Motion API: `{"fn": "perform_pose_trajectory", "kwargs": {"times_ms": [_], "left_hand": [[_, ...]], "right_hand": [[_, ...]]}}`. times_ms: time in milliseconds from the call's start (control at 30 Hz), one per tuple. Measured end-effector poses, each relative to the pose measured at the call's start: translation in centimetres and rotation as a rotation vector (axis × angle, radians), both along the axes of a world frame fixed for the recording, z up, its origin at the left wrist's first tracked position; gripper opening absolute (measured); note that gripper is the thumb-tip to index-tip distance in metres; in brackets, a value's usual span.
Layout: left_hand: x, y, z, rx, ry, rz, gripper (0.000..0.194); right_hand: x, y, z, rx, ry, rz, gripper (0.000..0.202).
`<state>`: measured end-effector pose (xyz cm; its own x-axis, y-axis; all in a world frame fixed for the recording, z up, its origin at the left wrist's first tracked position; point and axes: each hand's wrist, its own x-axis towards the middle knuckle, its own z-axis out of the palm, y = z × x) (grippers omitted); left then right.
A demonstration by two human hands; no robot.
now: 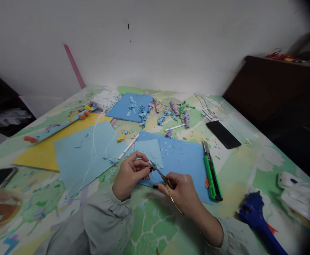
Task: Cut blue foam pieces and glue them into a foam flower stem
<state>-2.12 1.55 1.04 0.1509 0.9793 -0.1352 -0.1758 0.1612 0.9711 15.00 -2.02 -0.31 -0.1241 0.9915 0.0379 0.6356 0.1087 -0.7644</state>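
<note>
So, messy green-patterned tablecloth (152, 228), plain white wall (171, 46); right hand (183, 189) curled round gold-handled metal scissors (160, 173) over a flat blue sheet (189, 159), left hand (129, 173) half-curled by the tips, can't tell what's pinched.

text: none legible | labels, brands: none legible | numbers: none legible | signs: none legible

gap at right, centre blocked
between the green cutter (210, 176) and blue tool (253, 209) at lower right, bare tablecloth (236, 170) leaves passage; a black phone (223, 134) lies higher up, while left hand (131, 173), right hand (184, 191) and scissors (159, 172) fill the centre.
</note>
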Motion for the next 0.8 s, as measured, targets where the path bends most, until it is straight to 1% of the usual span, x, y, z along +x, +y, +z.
{"fn": "perform_pose_trajectory", "kwargs": {"times_ms": [233,800], "left_hand": [[-0.05,0.03,0.39,0.004,0.024,0.052,0.031],[-0.17,0.25,0.26,0.006,0.013,0.074,0.031]], "right_hand": [[0.03,0.11,0.13,0.013,-0.014,-0.016,0.041],[0.14,0.16,0.13,0.037,-0.02,-0.011,0.042]]}}
